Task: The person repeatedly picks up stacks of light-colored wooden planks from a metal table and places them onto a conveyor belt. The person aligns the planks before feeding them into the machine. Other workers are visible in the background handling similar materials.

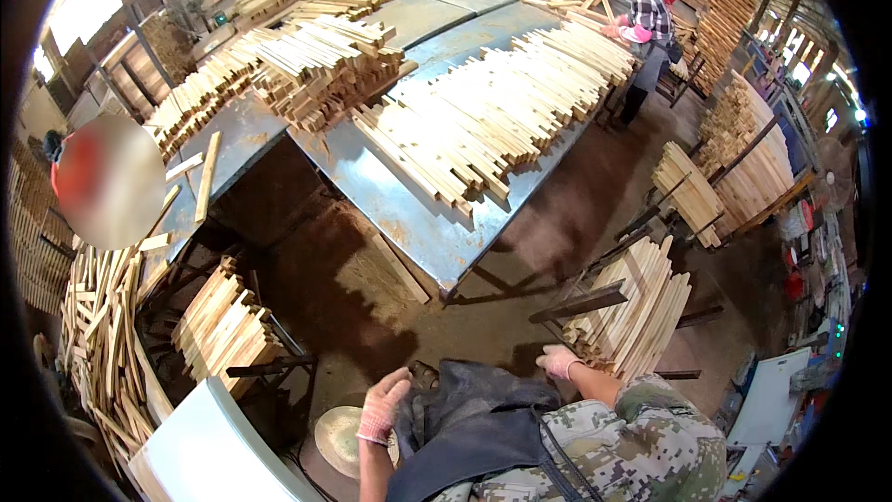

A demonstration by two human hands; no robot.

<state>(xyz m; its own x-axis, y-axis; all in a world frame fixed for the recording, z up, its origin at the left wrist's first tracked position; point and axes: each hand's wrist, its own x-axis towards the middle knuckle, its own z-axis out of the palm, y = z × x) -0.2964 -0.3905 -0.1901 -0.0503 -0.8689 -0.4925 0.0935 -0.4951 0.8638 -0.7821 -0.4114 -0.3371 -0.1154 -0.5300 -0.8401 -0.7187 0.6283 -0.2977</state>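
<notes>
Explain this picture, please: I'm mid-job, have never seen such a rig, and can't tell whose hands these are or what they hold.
There is no robot: these are the gloved left hand and right hand of a person. The picture comes from a fisheye camera on their head, looking down, so straight edges bend. The left is beside dark cloth over the person's front; the right is near a stack of wooden strips. I see nothing held in either grip. Ahead, a metal table bears a broad layer of pale strips; another person stands by its right side, farther off.
</notes>
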